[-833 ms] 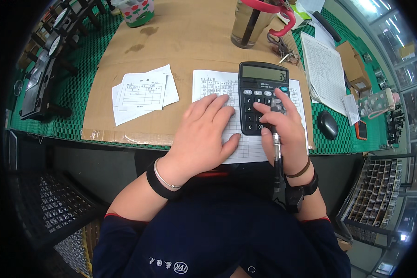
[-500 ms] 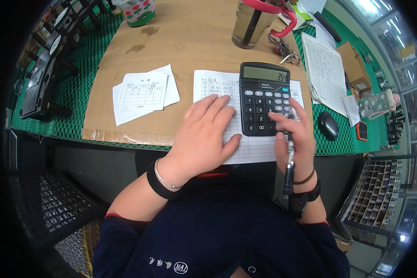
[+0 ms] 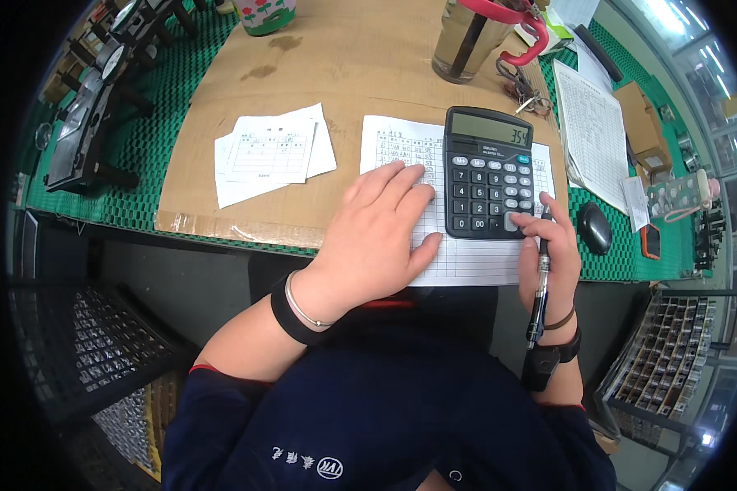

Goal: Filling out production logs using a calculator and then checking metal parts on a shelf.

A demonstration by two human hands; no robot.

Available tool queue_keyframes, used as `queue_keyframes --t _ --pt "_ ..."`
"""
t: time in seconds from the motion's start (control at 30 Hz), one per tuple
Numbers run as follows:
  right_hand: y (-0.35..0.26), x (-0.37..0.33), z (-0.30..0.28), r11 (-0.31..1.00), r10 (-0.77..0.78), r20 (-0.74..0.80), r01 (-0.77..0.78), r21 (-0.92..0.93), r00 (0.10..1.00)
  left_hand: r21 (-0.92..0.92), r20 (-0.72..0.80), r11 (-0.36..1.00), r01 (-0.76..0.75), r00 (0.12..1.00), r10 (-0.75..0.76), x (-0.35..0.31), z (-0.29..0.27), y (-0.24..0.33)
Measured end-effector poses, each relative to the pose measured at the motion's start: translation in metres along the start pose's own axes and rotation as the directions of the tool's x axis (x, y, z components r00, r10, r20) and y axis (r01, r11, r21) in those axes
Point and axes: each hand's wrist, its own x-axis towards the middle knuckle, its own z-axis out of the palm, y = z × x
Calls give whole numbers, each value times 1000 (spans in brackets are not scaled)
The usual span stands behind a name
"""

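A black calculator (image 3: 488, 147) lies on a printed, gridded sheet (image 3: 458, 266) with handwritten entries in its upper part. My left hand (image 3: 382, 225) rests flat on the sheet's left side, fingers spread, fingertips just left of the calculator. Over the calculator's lower right corner is my right hand (image 3: 558, 266), with a dark, partly clear pen (image 3: 539, 307) held in its fingers, the pen's length pointing back toward the wrist. One fingertip of that hand is at the bottom right keys. Overlapping white paper slips (image 3: 274, 151) lie to the left.
A clear cup with a pink handle (image 3: 471, 49) stands at the back, keys (image 3: 531, 98) beside it. To the right are a stack of forms (image 3: 590, 123), a black mouse (image 3: 594, 227) and a green bottle (image 3: 678, 195). Cardboard (image 3: 246, 196) covers part of the green mat (image 3: 172, 139).
My right hand has moved down and right over the calculator, its fingertip now at the bottom right keys. The whole view has shifted slightly; my left hand stays on the sheet.
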Motion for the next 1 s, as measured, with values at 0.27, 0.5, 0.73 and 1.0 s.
queue_keyframes --t 0.27,0.5,0.73,1.0 --pt "-4 8 8 993 -81 -67 87 84 994 -16 3 1000 17 1000 -17 1 1 -1" --pt "-6 13 14 997 -72 7 71 13 997 -20 5 1000 24 1000 -24 2 0 -1" --pt "-27 35 29 983 -183 69 185 -17 981 -6 -6 1000 20 1000 -20 0 2 -1" --pt "-26 29 19 982 -189 119 184 52 975 -7 3 1000 27 1000 -27 0 -1 0"
